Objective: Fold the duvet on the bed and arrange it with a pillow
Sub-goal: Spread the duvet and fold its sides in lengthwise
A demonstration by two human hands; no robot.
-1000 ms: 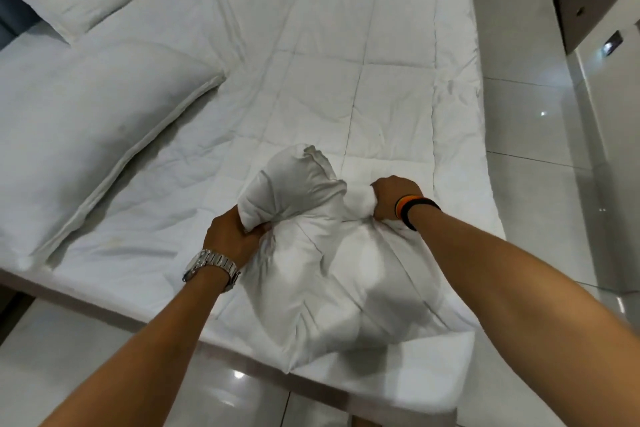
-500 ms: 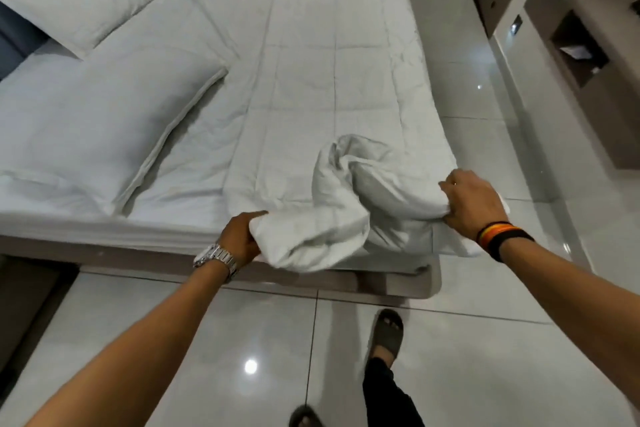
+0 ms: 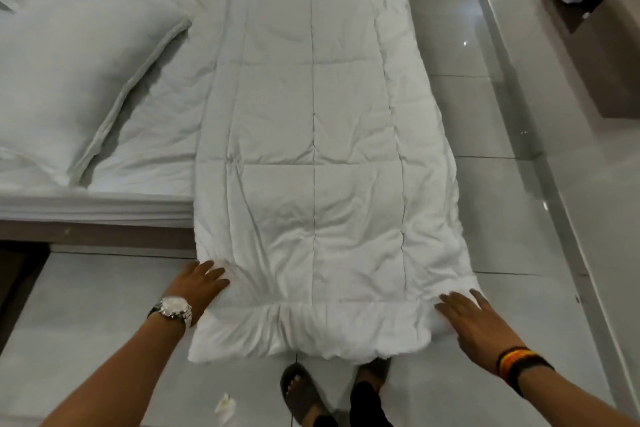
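While the folded duvet (image 3: pixel 311 156) lies in a long strip along the bed (image 3: pixel 97 208), the left hand (image 3: pixel 199 284) and right hand (image 3: pixel 474 322) press flat, fingers spread, on its near corners.

Illumination was dim and cool-toned. Point glare appeared on the glossy floor tiles (image 3: pixel 464 42). Wide-angle distortion bent frame edges; overall detail was soft.

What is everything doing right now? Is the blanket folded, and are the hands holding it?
duvet: laid out in a long strip, near end hanging off the bed
left hand: open, flat on the duvet's corner
right hand: open, flat on the other corner
pillow: lying flat on the bed
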